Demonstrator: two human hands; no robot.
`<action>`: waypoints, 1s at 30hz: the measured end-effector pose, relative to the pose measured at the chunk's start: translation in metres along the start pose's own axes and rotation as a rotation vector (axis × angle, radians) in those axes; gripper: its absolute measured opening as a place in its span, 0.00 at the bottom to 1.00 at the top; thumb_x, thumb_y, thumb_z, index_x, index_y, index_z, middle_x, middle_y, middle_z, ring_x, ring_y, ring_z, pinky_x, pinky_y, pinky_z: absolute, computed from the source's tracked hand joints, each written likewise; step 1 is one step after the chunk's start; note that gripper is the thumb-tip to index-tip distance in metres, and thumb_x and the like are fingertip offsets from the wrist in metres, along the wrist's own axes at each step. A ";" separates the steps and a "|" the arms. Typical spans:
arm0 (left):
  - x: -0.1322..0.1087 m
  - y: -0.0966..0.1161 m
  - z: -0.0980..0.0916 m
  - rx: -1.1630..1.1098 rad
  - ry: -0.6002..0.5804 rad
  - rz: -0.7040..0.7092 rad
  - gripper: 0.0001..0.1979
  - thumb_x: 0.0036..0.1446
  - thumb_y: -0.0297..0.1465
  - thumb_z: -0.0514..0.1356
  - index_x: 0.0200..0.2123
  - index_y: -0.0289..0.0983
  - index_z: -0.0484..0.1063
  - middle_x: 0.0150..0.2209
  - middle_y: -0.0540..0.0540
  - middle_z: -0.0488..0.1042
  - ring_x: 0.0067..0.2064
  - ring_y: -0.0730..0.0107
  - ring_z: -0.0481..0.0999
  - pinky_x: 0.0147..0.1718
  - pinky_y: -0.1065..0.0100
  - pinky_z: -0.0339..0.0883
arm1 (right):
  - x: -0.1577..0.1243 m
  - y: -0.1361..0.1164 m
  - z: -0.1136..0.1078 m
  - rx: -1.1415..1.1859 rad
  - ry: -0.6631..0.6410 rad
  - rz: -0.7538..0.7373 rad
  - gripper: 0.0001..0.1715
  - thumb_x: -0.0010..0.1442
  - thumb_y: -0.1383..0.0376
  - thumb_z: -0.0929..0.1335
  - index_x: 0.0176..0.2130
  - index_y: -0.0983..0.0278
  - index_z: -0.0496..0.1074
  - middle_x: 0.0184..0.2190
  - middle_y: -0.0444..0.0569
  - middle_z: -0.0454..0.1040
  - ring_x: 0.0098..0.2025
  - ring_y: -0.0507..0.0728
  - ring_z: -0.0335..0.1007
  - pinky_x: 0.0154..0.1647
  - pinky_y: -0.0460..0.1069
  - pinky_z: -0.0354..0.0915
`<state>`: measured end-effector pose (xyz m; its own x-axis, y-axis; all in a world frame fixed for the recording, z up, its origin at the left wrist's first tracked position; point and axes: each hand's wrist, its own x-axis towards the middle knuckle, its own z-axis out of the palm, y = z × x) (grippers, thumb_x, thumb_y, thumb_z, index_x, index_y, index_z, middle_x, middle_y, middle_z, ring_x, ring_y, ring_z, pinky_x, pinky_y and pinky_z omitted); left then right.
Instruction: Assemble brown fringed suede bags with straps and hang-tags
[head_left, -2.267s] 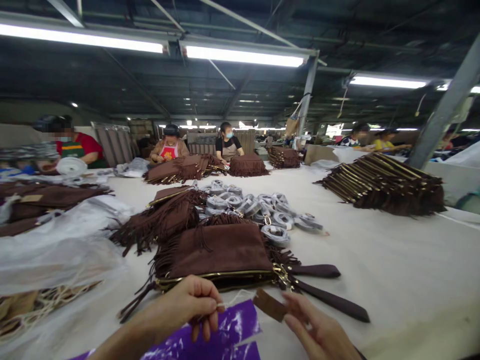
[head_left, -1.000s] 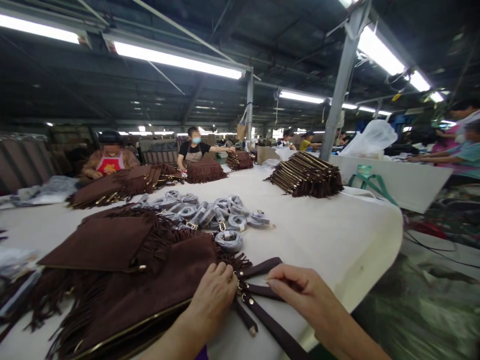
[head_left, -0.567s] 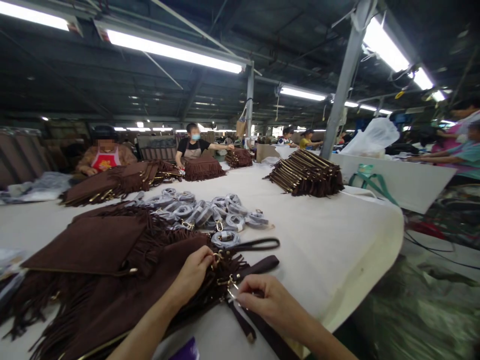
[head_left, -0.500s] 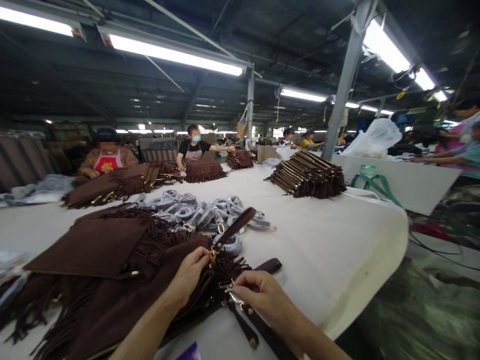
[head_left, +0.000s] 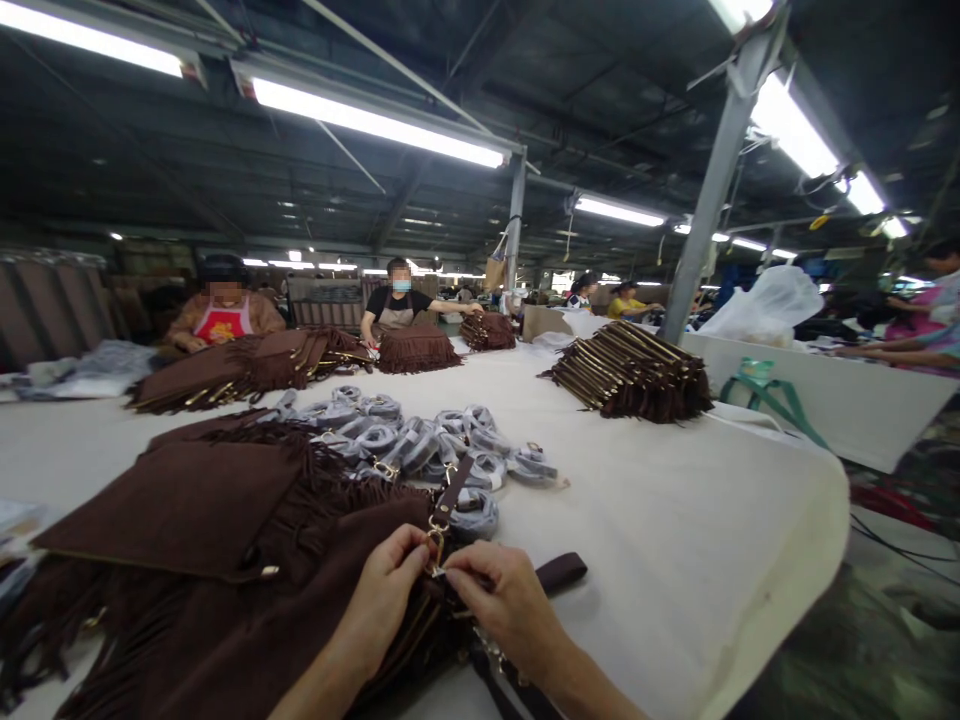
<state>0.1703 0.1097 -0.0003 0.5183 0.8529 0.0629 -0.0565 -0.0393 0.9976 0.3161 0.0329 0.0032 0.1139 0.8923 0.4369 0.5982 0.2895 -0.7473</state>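
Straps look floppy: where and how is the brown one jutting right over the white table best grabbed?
Probably pinch the brown strap by its rounded outer end, from the right: it juts past the right grip, which hides the rest.

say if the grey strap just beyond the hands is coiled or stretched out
Coiled: the grey strap shows as a round, wound loop.

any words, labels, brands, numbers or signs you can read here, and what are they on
No readable text anywhere.
Yellow mark on a co-worker's red apron: too small and blurred to tell whether it is lettering.
Green item at the right: any print is too small to read.
Gold clasp at the hands and brown fringed bag: no lettering can be made out.
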 end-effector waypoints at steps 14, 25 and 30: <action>-0.001 -0.008 0.003 -0.257 -0.008 -0.061 0.14 0.48 0.40 0.67 0.27 0.36 0.71 0.24 0.53 0.66 0.28 0.74 0.61 0.30 0.73 0.59 | -0.003 0.021 0.003 -0.056 0.078 -0.056 0.10 0.58 0.68 0.66 0.27 0.64 0.76 0.24 0.45 0.74 0.27 0.52 0.69 0.30 0.45 0.59; 0.000 -0.007 0.005 -0.286 -0.014 -0.104 0.15 0.46 0.39 0.70 0.25 0.36 0.71 0.24 0.54 0.65 0.27 0.76 0.59 0.28 0.75 0.59 | -0.001 0.017 0.005 -0.456 0.103 -0.331 0.13 0.61 0.69 0.63 0.26 0.62 0.71 0.23 0.44 0.71 0.23 0.50 0.66 0.24 0.46 0.51; 0.001 -0.004 0.007 -0.301 -0.019 -0.112 0.14 0.46 0.39 0.70 0.26 0.36 0.71 0.24 0.54 0.65 0.27 0.76 0.59 0.28 0.74 0.58 | 0.002 0.011 -0.001 -0.599 0.004 -0.362 0.14 0.64 0.67 0.64 0.27 0.61 0.70 0.24 0.43 0.71 0.24 0.51 0.65 0.24 0.46 0.51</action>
<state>0.1768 0.1074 -0.0044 0.5511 0.8333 -0.0430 -0.2472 0.2123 0.9454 0.3239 0.0372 -0.0031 -0.1731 0.7739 0.6092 0.9332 0.3266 -0.1497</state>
